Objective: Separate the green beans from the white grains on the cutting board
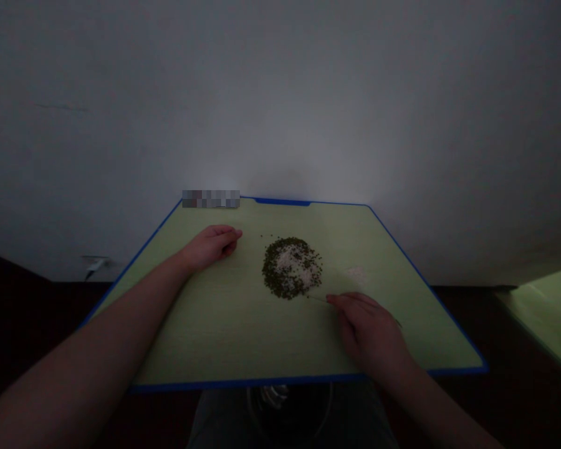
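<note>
Left to right, all placed against the mound of small dark-green seeds with white grains at its centre. Far left of the mound, we see a thin pale cable at the foot of the off-white wall. The mound lies directly on a pale-green board with blue edging, not in any container; we see no bowl or tray. Just left of the mound, the left hand rests on the board, fingers loosely curled, holding nothing. Right of the mound sits a small whitish patch of powder or grains, too blurred to tell which. Lower right of the mound, the right hand pinches a thin pale stick, its tip just beside the mound's edge. Further right lies a second pale-green board. Handling call: we judge the seeds light, hard and quick to roll, so there is no single hold. Best to take them singly or nudge them. The stick looks light and thin, best held at its far end.
</note>
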Demonstrator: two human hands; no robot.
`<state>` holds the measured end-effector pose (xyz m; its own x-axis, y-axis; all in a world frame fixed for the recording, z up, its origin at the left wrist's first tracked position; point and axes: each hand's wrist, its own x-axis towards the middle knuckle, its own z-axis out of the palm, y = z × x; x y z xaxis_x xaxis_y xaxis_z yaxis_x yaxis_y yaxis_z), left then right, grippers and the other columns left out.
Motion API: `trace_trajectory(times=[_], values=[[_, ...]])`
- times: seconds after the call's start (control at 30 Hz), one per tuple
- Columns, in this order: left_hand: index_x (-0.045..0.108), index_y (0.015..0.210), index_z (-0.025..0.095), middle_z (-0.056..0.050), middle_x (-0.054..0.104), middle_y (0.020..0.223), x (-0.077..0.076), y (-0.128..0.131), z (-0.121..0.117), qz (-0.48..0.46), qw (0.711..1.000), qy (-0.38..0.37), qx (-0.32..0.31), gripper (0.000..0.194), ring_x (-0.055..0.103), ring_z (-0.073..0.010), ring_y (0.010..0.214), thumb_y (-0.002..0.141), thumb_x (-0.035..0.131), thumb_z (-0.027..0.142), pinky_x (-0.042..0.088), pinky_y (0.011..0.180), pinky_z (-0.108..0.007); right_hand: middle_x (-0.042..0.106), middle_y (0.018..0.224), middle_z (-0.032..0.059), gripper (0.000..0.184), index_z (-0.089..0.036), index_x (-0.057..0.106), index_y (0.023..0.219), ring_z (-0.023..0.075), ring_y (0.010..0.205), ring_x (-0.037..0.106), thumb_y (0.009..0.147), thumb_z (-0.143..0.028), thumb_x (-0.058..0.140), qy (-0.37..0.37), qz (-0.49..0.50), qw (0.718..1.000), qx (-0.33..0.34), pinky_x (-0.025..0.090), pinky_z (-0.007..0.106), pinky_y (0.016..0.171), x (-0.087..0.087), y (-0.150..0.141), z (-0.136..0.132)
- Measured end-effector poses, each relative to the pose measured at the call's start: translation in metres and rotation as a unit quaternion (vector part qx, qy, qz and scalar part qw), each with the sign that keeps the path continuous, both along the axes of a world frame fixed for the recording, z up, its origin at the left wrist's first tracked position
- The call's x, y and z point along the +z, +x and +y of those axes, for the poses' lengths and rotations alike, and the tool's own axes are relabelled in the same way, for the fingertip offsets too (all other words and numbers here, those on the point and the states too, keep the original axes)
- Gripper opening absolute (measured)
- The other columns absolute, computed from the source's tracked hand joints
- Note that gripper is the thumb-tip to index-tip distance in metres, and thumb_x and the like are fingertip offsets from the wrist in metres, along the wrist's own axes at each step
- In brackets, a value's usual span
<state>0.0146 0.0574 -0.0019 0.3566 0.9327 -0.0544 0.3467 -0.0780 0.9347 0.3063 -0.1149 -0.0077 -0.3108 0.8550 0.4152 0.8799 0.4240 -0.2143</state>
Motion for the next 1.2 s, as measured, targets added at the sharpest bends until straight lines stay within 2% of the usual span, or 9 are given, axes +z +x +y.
trace_trajectory(times=[0.43, 0.7, 1.2], values=[[0.044, 0.051, 0.017, 0.004, 0.041, 0.044, -0.001, 0.001, 0.001, -0.005, 1.0, -0.001, 0.005, 0.035, 0.035, -0.0074, 0.04, 0.076, 0.049, 0.042, 0.028, 0.042, -0.023, 0.066, 0.089, 0.0082, 0.029, -0.013, 0.061, 0.1, 0.0194, 0.083, 0.059, 0.077, -0.008, 0.043, -0.025, 0.019, 1.0, -0.001, 0.049, 0.036, 0.078, -0.001, -0.002, -0.002], [0.044, 0.051, 0.017, 0.004, 0.041, 0.044, 0.0, 0.0, 0.001, 0.003, 1.0, 0.002, -0.003, 0.036, 0.033, -0.0072, 0.039, 0.077, 0.047, 0.043, 0.027, 0.042, -0.023, 0.067, 0.089, 0.0066, 0.03, -0.014, 0.061, 0.1, 0.0183, 0.084, 0.059, 0.077, -0.006, 0.043, -0.026, 0.027, 0.999, 0.034, 0.048, 0.035, 0.08, 0.002, -0.013, 0.005], [0.044, 0.052, 0.018, 0.003, 0.041, 0.045, -0.003, -0.002, 0.003, 0.013, 1.0, 0.008, -0.003, 0.037, 0.034, -0.0078, 0.04, 0.076, 0.047, 0.045, 0.028, 0.042, -0.023, 0.066, 0.086, 0.0074, 0.03, -0.014, 0.062, 0.098, 0.0188, 0.082, 0.059, 0.075, -0.007, 0.043, -0.04, 0.045, 0.998, 0.029, 0.049, 0.035, 0.077, 0.003, -0.02, 0.005]])
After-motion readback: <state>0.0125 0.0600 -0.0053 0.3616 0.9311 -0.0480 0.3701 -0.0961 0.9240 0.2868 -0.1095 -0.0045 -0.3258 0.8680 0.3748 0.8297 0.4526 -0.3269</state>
